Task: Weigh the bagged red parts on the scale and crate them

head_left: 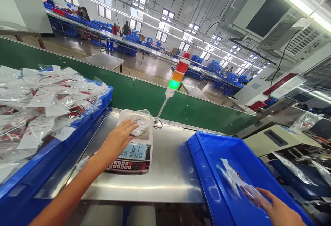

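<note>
My left hand point(122, 131) reaches over the pan of a digital scale point(129, 166), its fingers stretched out. Beside the fingertips lies a clear plastic bag point(141, 126) on the pan; whether they touch it I cannot tell. The scale's lit display reads 61 on its top line. At the lower right, my right hand point(280, 208) pinches the near end of a clear plastic bag with dark red parts point(249, 191) inside. This bag is held slanting inside the blue bin point(207, 177), partly blurred.
A blue bin point(102, 107) heaped with bagged parts point(49, 98) stands at left. A signal tower point(176, 76), lit green, rises behind the scale. A beige machine point(279, 139) is on the right. Beyond the green partition point(139, 91), people sit and stand among blue crates.
</note>
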`<state>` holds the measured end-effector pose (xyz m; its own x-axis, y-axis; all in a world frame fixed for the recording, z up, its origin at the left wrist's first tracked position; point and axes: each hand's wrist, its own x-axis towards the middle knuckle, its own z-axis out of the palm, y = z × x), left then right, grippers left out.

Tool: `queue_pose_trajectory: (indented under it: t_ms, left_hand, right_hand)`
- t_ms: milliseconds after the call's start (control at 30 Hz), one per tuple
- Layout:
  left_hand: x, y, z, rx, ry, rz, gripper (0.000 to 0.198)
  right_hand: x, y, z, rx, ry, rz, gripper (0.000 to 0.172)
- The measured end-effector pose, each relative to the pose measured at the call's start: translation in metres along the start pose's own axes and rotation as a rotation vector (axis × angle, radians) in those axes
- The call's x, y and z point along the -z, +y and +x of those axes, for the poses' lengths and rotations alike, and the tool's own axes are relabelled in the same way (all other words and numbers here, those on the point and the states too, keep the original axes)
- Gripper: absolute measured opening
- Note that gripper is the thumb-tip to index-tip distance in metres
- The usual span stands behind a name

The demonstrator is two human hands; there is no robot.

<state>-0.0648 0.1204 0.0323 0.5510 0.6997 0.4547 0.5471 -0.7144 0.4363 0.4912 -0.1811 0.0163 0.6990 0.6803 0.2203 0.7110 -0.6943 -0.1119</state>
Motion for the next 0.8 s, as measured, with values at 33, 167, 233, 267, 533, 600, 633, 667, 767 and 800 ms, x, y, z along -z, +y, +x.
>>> queue_pose_trajectory:
  t_ms: [33, 167, 233, 267, 533, 600, 633, 667, 767, 800]
  left_hand:
    - [-0.001, -0.001, 0.001, -0.009, 0.005, -0.002, 0.042]
    - [-0.006, -0.004, 0.021, -0.056, 0.046, -0.075, 0.030]
    - [-0.004, -0.002, 0.037, -0.013, 0.165, -0.163, 0.027]
    - [0.000, 0.000, 0.044, 0.057, 0.259, -0.201, 0.026]
    - [0.103, 0.006, -0.011, 0.632, 0.767, 0.000, 0.027]
    - [0.136, 0.003, -0.042, 0.680, 0.864, 0.126, 0.027]
    - [0.152, 0.001, -0.056, 0.705, 0.922, 0.211, 0.027]
    - [0.169, -0.001, -0.068, 0.731, 0.985, 0.306, 0.026]
    - [0.211, -0.016, -0.101, 0.793, 1.138, 0.589, 0.029]
    - [0.221, -0.024, -0.111, 0.823, 1.140, 0.660, 0.031]
  right_hand:
    - [0.010, -0.011, 0.001, -0.035, -0.005, 0.026, 0.052]
    - [0.050, -0.113, 0.002, 0.078, 0.112, 0.205, 0.058]
    - [0.059, -0.191, 0.006, 0.256, 0.079, 0.445, 0.054]
    - [0.058, -0.232, 0.009, 0.356, 0.034, 0.582, 0.052]
    - [0.002, -0.465, 0.023, 1.029, -0.172, 0.620, 0.022]
    - [-0.013, -0.481, 0.014, 1.139, -0.228, 0.547, 0.024]
    - [-0.019, -0.483, 0.011, 1.179, -0.239, 0.534, 0.026]
    - [-0.025, -0.482, 0.010, 1.205, -0.236, 0.535, 0.029]
    - [-0.037, -0.463, 0.017, 1.203, -0.170, 0.566, 0.045]
    - [-0.038, -0.451, 0.022, 1.188, -0.143, 0.567, 0.049]
